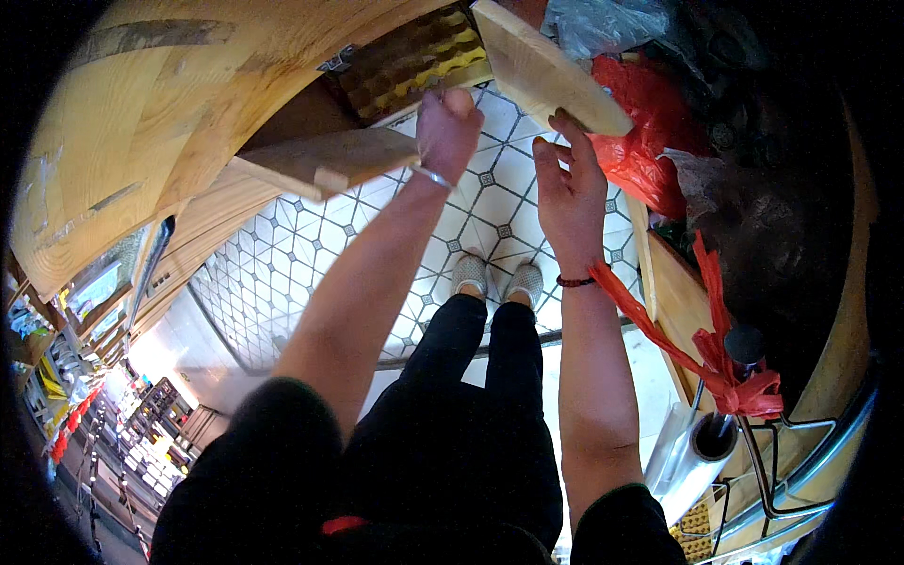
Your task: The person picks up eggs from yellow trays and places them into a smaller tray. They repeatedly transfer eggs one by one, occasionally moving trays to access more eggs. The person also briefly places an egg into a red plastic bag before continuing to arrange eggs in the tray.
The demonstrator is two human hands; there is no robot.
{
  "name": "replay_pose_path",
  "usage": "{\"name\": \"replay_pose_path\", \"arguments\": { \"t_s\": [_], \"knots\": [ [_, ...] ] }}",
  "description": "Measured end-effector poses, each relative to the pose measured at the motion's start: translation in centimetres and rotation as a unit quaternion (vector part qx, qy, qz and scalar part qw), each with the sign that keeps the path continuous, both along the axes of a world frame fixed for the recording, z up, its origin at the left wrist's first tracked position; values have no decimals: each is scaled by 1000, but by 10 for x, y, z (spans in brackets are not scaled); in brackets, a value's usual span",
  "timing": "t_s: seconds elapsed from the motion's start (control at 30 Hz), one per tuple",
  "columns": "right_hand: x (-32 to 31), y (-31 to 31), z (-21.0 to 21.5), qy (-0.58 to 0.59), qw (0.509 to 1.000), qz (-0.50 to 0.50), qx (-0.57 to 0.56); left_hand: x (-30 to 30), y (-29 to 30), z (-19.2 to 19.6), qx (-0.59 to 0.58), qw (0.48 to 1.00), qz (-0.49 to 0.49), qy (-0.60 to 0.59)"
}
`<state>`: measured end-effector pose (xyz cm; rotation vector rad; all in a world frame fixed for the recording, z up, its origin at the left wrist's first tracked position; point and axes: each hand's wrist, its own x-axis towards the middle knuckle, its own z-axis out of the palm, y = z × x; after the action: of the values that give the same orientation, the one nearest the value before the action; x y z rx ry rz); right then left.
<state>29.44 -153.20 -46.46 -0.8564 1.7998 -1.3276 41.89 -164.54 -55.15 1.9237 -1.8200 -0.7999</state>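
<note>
My left hand (448,130) is clenched around the end of a flat wooden board (325,162), which extends to the left at roughly wrist level, above the tiled floor (282,264). A metal bangle (431,176) sits on that wrist. My right hand (569,188) is raised with its fingers spread; its fingertips touch the lower edge of a second wooden plank (546,68), which slopes from upper left to lower right. I cannot tell whether this hand grips the plank or only steadies it. A beaded bracelet (575,281) circles the right wrist. Red plastic bags (645,132) lie just right of the plank. A large wooden tabletop (141,104) fills the upper left. My shoes (497,276) stand on the floor below both hands.
</note>
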Motion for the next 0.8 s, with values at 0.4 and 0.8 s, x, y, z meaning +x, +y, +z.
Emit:
{"name": "replay_pose_path", "arguments": {
  "t_s": [0.4, 0.8],
  "knots": [
    [-22, -9, 0, -27, 997, -71, -24, -9, -59, -76, 79, 962, 245, -94],
    [5, 41, -30, -120, 989, -69, 57, 75, -164, -192, -41, 907, -25, -419]
  ]
}}
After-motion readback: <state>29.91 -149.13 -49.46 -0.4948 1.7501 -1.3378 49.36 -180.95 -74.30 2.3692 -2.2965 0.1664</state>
